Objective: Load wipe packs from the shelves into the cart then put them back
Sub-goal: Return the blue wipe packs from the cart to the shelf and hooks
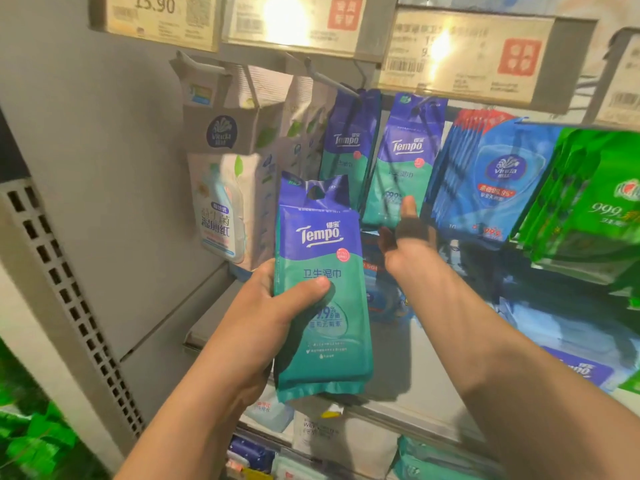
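My left hand (277, 306) grips a purple-and-teal Tempo wipe pack (322, 327) upright in front of the shelf, thumb across its face. More Tempo packs hang on metal hooks behind it: one row (348, 147) and a second row (405, 157) to its right. My right hand (408, 237) is stretched out toward the bottom of that second row, fingers apart and holding nothing; its fingertips are just below the pack's lower edge. No cart is in view.
White wipe packs (221, 202) hang at the left, blue Vinda packs (491, 181) and green packs (595, 202) at the right. Price-label rails (464, 53) run overhead. A perforated grey upright (69, 289) stands left. Lower shelves (346, 441) hold more packs.
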A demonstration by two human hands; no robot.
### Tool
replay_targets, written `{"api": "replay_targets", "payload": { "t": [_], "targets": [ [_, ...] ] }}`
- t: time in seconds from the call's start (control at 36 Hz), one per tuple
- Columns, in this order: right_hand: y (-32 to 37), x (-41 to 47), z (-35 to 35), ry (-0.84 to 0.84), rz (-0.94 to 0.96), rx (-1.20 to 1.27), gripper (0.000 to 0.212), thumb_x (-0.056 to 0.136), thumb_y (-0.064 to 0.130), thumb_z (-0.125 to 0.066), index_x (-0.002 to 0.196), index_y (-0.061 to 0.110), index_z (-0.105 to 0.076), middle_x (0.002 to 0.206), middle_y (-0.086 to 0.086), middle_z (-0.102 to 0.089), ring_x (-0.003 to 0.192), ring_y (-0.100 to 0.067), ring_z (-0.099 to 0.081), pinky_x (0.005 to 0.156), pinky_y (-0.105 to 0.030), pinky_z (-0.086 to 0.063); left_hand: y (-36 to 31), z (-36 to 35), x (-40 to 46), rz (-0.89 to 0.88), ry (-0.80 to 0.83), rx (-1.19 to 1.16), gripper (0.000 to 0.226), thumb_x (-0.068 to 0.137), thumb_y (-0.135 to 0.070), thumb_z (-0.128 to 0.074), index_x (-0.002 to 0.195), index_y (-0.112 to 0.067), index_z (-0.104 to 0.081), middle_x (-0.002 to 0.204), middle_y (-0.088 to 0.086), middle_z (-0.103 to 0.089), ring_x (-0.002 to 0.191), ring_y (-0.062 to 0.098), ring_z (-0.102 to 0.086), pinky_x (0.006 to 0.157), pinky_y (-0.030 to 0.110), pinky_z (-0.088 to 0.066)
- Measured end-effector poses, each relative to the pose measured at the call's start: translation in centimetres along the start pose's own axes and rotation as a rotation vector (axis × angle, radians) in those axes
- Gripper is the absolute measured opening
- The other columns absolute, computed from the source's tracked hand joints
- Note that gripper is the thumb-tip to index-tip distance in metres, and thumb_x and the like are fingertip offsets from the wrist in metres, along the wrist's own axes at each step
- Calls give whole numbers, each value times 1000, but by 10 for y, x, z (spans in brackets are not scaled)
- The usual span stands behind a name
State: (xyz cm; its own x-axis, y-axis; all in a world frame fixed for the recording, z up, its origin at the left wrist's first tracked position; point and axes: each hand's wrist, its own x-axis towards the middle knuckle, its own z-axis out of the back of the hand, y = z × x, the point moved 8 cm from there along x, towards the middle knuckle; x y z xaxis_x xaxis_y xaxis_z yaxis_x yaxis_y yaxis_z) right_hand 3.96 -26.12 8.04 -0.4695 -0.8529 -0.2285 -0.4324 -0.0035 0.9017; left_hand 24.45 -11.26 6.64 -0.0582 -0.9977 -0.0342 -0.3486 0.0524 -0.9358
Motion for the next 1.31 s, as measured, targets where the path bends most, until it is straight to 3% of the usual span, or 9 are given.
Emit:
{"api": "replay_targets", "payload": {
  "t": [0.17, 0.33, 0.5, 0.72, 0.89, 0.97, 1.06, 1.14, 1.31],
  "targets": [
    [-12, 15, 8, 0, -56, 61, 29, 98, 44, -62, 106, 16, -59, 99, -2, -54, 74, -17, -56, 54, -23, -52, 2, 0, -1, 22, -6, -1, 56, 68, -25, -77, 121, -13, -60, 105, 11, -78, 90, 29, -77, 74, 38, -60],
    [-30, 10, 25, 27, -115, 162, 14, 97, 8, -59, 85, 14, -57, 82, -8, -55, 62, -20, -55, 56, -29, -52, 3, -6, -2, 47, -14, -21, 60, 68, -23, -87, 121, -13, -60, 104, 11, -78, 89, 28, -77, 76, 39, -60],
    [-41, -12, 45, 104, -120, 142, 8, 100, 12, -54, 100, 9, -61, 80, -11, -61, 52, -18, -61, 41, -21, -51, 2, -20, -4, 0, -8, -59, 42, 75, -31, -70, 114, -14, -65, 99, 11, -79, 77, 22, -76, 61, 31, -61],
    [-44, -62, 69, 317, -16, -143, 14, 99, 22, -55, 104, 14, -65, 83, -8, -62, 48, -13, -58, 43, -23, -43, 3, -32, -9, -41, 20, -69, 42, 79, -39, -64, 114, -16, -66, 102, 10, -79, 84, 21, -76, 68, 32, -62],
    [-49, -128, 70, 721, 23, -260, 57, 93, 60, -48, 120, 14, -70, 118, -20, -72, 106, -46, -67, 86, -63, -53, 0, -35, -12, -80, -19, -45, 19, 98, -30, -58, 114, -20, -64, 100, 4, -79, 84, 17, -76, 72, 33, -58],
    [-47, -156, 71, 858, 85, -322, 74, 85, 72, -55, 126, 11, -59, 105, -24, -72, 72, -42, -67, 48, -36, -53, -2, -37, -15, -100, -10, -28, 22, 96, -31, -58, 114, -20, -63, 102, 6, -79, 87, 21, -76, 79, 38, -58],
    [-45, -167, 75, 806, 132, -424, 56, 80, 65, -58, 119, 26, -55, 88, -14, -72, 56, -23, -62, 40, -25, -43, -4, -43, -21, -128, 52, -10, 38, 88, -37, -61, 121, -18, -60, 108, 10, -78, 96, 28, -75, 86, 44, -59],
    [-38, -168, 81, 668, 214, -462, 31, 78, 60, -58, 103, 43, -59, 97, -6, -74, 71, -19, -70, 45, -28, -47, -4, -47, -26, -136, 121, 6, 43, 89, -36, -65, 127, -18, -59, 115, 9, -76, 105, 29, -73, 94, 46, -55],
    [-19, -174, 92, 573, 337, -338, 32, 70, 64, -62, 97, 46, -63, 101, 5, -75, 94, -23, -74, 70, -44, -63, -3, -51, -39, -180, 274, 86, 47, 90, -28, -61, 136, -23, -55, 128, 1, -71, 118, 21, -68, 94, 33, -56]
  ]
}}
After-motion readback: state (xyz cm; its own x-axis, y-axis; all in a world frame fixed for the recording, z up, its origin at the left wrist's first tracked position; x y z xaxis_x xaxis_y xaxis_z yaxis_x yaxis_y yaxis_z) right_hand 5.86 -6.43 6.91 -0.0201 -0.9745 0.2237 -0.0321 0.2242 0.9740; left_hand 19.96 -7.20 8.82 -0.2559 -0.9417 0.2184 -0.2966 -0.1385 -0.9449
